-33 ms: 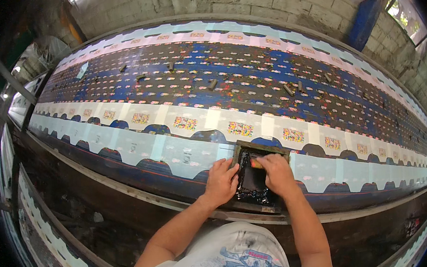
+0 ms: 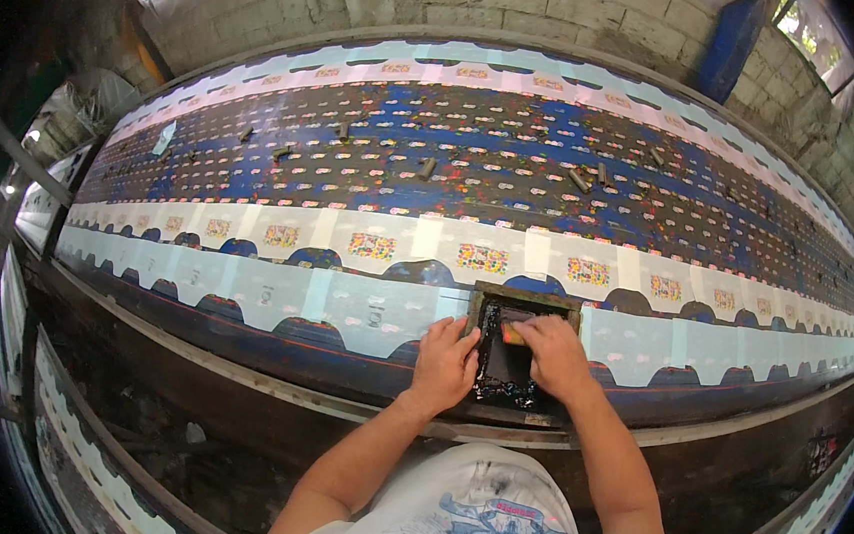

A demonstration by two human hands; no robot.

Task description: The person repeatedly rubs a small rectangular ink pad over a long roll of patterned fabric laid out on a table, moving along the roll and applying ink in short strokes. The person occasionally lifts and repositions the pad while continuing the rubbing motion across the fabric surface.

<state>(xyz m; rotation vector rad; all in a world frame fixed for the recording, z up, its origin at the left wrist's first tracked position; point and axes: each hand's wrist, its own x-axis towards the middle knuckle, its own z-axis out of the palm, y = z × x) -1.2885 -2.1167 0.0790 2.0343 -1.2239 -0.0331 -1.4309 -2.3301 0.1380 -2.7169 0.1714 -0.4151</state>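
A small screen-printing frame [image 2: 492, 290] with dark edges lies over the pale blue fabric strip [image 2: 335, 309] on the near side of the long table. Black ink [image 2: 502, 390] glistens inside it, along the left and near sides. My left hand [image 2: 443, 368] grips the frame's left edge, with its thumb toward the inside. My right hand [image 2: 560, 359] is closed round a small squeegee [image 2: 515, 335] with an orange-yellow end, held inside the frame. The fingers hide most of the squeegee.
A white fabric strip with colourful printed blocks [image 2: 483, 259] runs just beyond the blue one. Several short dark cylinders [image 2: 426, 170] lie on the patterned tabletop [image 2: 330, 184]. A block wall [image 2: 517, 4] with a blue post [image 2: 730, 42] stands behind. The table's near rail [image 2: 287, 393] passes in front of me.
My right hand and the squeegee have shifted slightly toward me inside the frame. The left hand keeps its place on the frame's edge.
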